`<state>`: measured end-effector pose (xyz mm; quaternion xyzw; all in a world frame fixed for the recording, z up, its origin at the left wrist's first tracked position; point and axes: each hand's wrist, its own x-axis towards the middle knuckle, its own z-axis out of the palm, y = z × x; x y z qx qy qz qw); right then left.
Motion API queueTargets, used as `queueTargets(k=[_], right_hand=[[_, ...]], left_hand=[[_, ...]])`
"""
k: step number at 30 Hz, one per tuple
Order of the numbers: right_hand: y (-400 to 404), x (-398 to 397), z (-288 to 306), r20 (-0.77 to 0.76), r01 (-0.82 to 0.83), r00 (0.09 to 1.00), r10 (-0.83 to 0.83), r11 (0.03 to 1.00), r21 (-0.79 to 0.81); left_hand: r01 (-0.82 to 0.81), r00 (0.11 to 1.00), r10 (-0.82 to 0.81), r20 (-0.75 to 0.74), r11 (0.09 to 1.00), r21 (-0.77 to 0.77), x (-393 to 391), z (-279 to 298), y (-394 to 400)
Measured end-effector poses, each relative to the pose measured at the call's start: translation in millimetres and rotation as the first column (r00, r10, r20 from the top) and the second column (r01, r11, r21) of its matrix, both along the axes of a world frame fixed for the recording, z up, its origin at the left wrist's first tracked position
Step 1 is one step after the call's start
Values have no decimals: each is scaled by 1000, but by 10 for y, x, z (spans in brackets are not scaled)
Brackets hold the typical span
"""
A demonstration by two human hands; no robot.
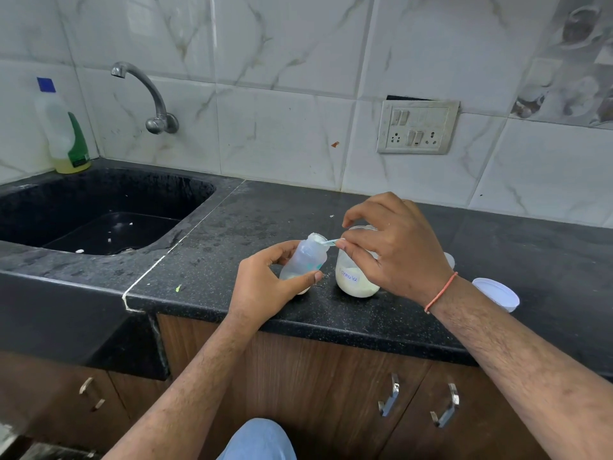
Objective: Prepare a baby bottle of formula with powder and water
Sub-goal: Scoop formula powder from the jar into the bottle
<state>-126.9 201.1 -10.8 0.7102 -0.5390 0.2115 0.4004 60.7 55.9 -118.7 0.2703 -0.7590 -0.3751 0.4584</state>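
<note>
My left hand (265, 287) grips a clear baby bottle (305, 257), tilted with its open mouth toward the right. My right hand (391, 247) pinches a small pale blue scoop (326, 241) whose bowl sits at the bottle's mouth with white powder in it. Just behind the scoop stands an open clear jar (356, 282) labelled "Formula", about a third full of pale powder and partly covered by my right hand.
The black stone counter (232, 224) has a black sink (99, 210) at the left with a wall tap (146, 94) over it. A soap bottle (64, 134) stands in the corner. A white lid (496, 293) lies at the right. Sockets (418, 127) on the wall.
</note>
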Motion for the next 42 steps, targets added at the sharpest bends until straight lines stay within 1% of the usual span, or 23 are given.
queueTargets(k=[9,15,19,22,26,28,29,32,35,38,40,42], right_hand=[[-3,-21,8,57,8,998,-9,1000,19],[-4,-14,-19,133,21,991,-27,998,51],[0,-23,4,223,22,974,-34,998,58],[20,-38,21,412,14,911,-21,1000,20],[81,-171,93,662,36,749,-18,999,-13],[131,-285,136,740,66,671,-49,998,7],[152,-341,150,756,91,650,-77,996,22],[213,-511,169,760,154,631,-155,985,73],[220,-622,127,759,154,612,-221,975,159],[165,-661,39,719,122,631,-291,953,278],[157,-700,8,717,107,631,-297,948,299],[198,-788,21,734,114,614,-288,953,279]], left_hand=[[-14,1000,14,19,1000,-9,8,-2,-3],[-19,999,19,25,1000,-6,10,4,1],[-28,999,28,39,1000,-5,3,2,-2],[-36,999,36,38,999,13,-1,-5,-14],[-52,998,50,33,997,57,-6,4,-19],[-49,998,45,36,994,96,-18,13,-39],[-45,998,41,39,992,115,-18,25,-46],[-48,998,42,47,988,150,-40,34,-87],[-72,997,64,53,983,167,-58,28,-101],[-101,994,92,63,983,151,-48,14,-113],[-102,993,93,66,984,144,-33,18,-96],[-110,993,104,54,986,123,-21,20,-58]])
